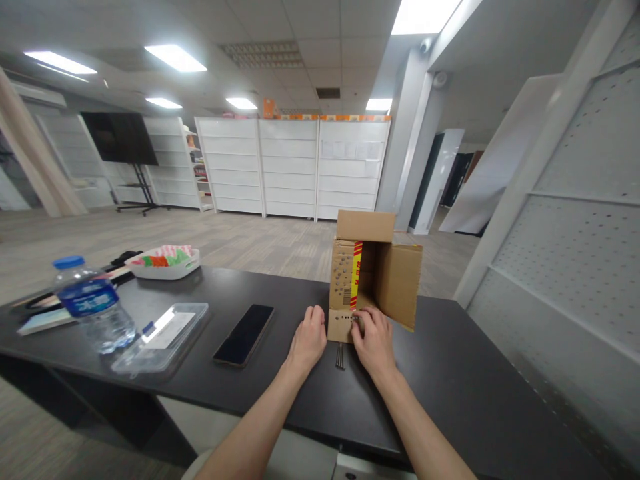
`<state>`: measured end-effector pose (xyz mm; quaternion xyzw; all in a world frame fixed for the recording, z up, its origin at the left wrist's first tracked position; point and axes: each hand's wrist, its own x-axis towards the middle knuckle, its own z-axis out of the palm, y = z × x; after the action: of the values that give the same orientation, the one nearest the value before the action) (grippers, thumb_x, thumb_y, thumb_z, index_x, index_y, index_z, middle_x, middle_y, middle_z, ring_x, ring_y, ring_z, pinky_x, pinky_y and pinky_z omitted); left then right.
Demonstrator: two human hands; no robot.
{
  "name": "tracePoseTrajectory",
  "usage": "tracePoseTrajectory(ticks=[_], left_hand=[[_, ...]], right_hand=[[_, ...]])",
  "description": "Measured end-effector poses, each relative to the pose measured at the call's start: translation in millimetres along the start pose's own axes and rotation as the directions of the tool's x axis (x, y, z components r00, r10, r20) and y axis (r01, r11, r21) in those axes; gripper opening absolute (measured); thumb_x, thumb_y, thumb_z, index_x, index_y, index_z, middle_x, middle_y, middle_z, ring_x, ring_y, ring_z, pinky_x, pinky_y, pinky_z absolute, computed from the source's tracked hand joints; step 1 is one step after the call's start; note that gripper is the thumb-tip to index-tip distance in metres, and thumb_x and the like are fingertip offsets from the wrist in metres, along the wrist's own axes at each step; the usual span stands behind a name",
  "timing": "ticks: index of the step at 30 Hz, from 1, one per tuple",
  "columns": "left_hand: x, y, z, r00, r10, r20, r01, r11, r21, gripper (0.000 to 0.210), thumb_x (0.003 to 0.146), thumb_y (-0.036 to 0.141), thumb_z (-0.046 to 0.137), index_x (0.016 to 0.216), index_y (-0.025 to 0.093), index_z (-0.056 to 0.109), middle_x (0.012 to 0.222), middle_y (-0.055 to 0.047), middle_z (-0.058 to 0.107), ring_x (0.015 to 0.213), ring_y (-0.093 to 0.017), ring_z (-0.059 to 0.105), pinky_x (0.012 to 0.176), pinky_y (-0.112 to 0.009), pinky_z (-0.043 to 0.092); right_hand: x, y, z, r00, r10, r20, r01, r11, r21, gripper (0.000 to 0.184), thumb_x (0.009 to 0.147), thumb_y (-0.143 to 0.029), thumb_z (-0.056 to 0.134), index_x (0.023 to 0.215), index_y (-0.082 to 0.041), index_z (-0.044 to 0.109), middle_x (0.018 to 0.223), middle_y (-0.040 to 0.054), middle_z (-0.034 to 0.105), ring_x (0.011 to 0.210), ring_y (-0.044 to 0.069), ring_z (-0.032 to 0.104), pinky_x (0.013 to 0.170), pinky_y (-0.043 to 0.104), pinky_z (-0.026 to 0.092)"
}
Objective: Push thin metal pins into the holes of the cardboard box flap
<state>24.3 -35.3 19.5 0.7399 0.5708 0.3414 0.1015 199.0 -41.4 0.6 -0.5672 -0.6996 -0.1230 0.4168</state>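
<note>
A cardboard box (342, 277) stands on the dark table with its opening toward me and its flaps folded out. Holes or screw heads dot its left side, and a short row of holes runs along the lower front flap (340, 328). My right hand (374, 339) rests at that flap, thumb and fingers pinched near the row; what they hold is too small to make out. Beside the box's lower left corner, my left hand (309, 339) lies on the table with its fingers curled in, their inside hidden. Several screws (340, 358) lie between my hands, just before the flap.
Left of my hands lie a black phone (244, 335) and a clear plastic case (165, 337). A water bottle (93, 303) with a blue cap stands farther left. Behind them sits a white basket (167, 268) with colourful packets. A perforated panel (575, 220) rises at right.
</note>
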Motion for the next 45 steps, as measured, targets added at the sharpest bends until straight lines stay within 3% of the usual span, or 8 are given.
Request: tracePoseTrajectory(ticks=[17, 45], left_hand=[[0.8, 1.0, -1.1, 1.000, -0.002, 0.002, 0.002, 1.000, 0.021, 0.017, 0.090, 0.007, 0.037, 0.089, 0.022, 0.045, 0.097, -0.005, 0.054, 0.087, -0.016, 0.061, 0.077, -0.027, 0.046], [-0.3, 2.2, -2.5, 1.000, -0.010, 0.003, 0.010, 1.000, 0.021, 0.018, 0.088, 0.006, 0.037, 0.088, 0.022, 0.044, 0.097, -0.004, 0.054, 0.086, -0.016, 0.060, 0.077, -0.027, 0.045]], right_hand=[[0.7, -4.9, 1.2, 0.999, 0.017, 0.037, -0.015, 0.999, -0.047, 0.014, 0.091, -0.017, 0.046, 0.097, -0.019, 0.058, 0.114, 0.0106, 0.064, 0.109, 0.027, 0.051, 0.094, 0.042, 0.036], [0.7, -1.6, 10.6, 1.000, 0.031, 0.001, -0.031, 0.998, -0.061, 0.014, 0.092, -0.019, 0.045, 0.096, -0.019, 0.058, 0.114, 0.0129, 0.064, 0.109, 0.029, 0.051, 0.092, 0.044, 0.033]])
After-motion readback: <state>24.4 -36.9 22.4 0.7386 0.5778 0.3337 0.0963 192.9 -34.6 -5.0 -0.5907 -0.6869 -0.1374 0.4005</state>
